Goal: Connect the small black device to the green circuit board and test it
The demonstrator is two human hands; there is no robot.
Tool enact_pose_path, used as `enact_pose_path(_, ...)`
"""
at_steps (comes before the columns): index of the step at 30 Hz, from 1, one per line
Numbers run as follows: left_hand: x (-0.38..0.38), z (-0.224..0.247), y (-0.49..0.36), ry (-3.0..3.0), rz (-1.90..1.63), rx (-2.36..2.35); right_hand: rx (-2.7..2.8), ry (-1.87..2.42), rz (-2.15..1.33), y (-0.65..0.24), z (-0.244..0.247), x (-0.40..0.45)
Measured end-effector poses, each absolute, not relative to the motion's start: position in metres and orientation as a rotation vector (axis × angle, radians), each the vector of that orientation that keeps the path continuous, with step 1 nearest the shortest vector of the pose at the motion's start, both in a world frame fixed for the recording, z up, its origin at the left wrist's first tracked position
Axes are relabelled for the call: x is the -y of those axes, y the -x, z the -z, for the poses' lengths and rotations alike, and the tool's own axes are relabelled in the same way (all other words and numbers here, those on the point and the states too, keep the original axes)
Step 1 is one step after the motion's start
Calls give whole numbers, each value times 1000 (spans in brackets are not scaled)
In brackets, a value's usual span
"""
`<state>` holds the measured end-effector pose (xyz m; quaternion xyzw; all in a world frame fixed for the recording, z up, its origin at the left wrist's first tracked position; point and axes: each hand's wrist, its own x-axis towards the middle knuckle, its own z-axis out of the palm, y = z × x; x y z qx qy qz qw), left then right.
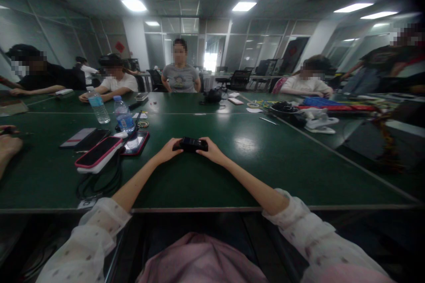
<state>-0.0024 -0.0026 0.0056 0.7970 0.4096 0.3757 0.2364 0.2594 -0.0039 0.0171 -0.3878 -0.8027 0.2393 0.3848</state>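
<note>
A small black box-shaped device (193,144) sits at the middle of the green table (199,181). Faint light marks show on its upper face; what kind of device it is, I cannot make out. My left hand (169,151) grips its left end, with the thumb on the near side. Around the right end my right hand (213,151) is closed in the same way. Both forearms rest over the table's near edge. To the left of my left hand lie a phone with a pink-red rim (99,152) and a tablet-like thing with a red edge (141,143).
Two water bottles (98,107) stand beyond the phones at left, with black cables (99,185) nearer me. Another person's hand (9,146) is at the far left. A white object (320,120), a pen (267,120) and a blue tray (320,101) lie at right. Several people sit around.
</note>
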Motion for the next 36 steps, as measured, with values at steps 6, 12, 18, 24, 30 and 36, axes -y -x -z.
enact_pose_path(6,3,-6,2,-2184,-1036,-1129,2035,996,-622,-259,-20,7)
enact_pose_path(12,4,-6,2,-2163,-1023,-1146,1982,965,-593,-258,-19,4)
enact_pose_path(18,4,-5,3,-2169,-1005,-1145,1805,942,-599,-262,-25,-4)
enact_pose_path(24,5,-8,2,-2171,-997,-1139,1581,1072,-546,-272,-17,-20)
enact_pose_path(30,10,-13,1,-2188,-980,-1145,1562,1146,-495,-278,-6,-31)
enact_pose_path(36,12,-16,-1,-2183,-965,-1159,1606,1210,-446,-279,-6,-28)
